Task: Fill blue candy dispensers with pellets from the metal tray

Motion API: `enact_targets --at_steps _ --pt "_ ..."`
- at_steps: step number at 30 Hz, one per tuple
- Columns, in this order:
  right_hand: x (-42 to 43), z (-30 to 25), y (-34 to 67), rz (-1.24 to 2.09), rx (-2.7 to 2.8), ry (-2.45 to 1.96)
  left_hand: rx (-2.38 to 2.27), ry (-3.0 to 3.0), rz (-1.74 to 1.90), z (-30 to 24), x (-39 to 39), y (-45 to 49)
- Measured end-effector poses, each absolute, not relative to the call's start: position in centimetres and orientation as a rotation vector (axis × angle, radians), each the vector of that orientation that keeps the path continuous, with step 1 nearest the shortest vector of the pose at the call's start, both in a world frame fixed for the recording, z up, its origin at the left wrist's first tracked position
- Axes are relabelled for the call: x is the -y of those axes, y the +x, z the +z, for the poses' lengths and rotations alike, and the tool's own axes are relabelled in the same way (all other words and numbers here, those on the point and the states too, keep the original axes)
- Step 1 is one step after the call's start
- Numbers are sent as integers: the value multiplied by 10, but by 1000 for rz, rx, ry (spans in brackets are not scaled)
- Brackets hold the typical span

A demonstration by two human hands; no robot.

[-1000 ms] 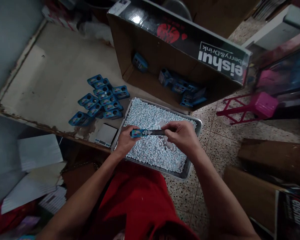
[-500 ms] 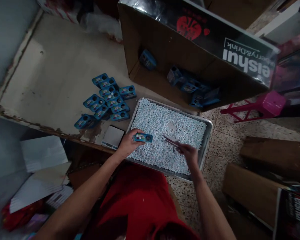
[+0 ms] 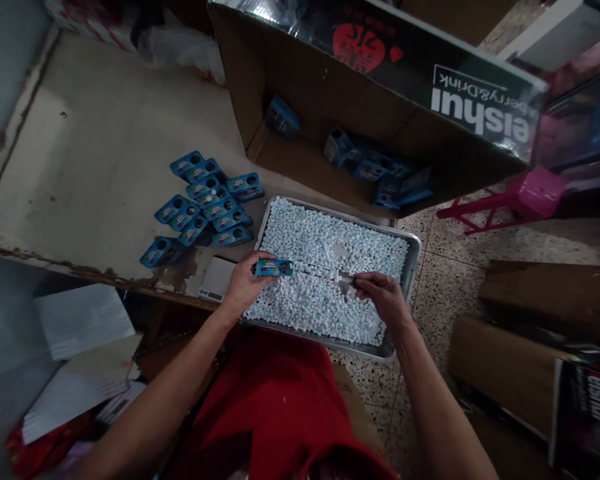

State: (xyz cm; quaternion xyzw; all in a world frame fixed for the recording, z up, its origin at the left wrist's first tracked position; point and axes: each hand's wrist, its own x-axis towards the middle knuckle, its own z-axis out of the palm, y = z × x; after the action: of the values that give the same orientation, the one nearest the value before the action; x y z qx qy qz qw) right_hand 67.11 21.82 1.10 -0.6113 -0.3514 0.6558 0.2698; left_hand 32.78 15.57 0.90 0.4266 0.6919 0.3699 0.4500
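Note:
My left hand [image 3: 245, 283] is closed around a small blue box [image 3: 274, 267] with a dark round hole near its right end, held over the tray. Thumb and fingers of my right hand [image 3: 380, 290] pinch the end of a narrow metal scoop [image 3: 347, 277]. Pale pellets seem to lie along the scoop, and its far tip points at the box's right end; whether they touch I cannot tell. Beneath both hands, a metal tray [image 3: 414, 257] holds a thick layer of small white and pale blue pellets [image 3: 300, 303].
Several similar blue boxes [image 3: 205, 193] stand grouped on the worn table [image 3: 100, 127]. A small scale [image 3: 215, 277] sits beside my left hand. Beyond the tray, a large carton [image 3: 305, 73] on its side contains more blue boxes. A pink stool [image 3: 543, 190] and cartons [image 3: 500, 367] are at right.
The scoop has swung level, its tip coming left to the blue box. My right hand has lowered slightly, and the box has tilted a little. The whole view has shifted somewhat.

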Motion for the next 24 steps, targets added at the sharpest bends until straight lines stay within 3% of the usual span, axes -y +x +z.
enact_targets --at_steps 9,16,20,24 --pt "-251 114 632 1657 1456 -1663 -1774 1385 836 16 -165 348" --pt "-242 156 599 1408 1793 -1661 -1771 1356 858 11 -165 354" --pt "-233 167 610 1366 1812 -1658 -1713 1175 945 2 -165 349" --pt "-224 131 656 1299 1565 -1866 -1686 984 1010 -4 -163 348"
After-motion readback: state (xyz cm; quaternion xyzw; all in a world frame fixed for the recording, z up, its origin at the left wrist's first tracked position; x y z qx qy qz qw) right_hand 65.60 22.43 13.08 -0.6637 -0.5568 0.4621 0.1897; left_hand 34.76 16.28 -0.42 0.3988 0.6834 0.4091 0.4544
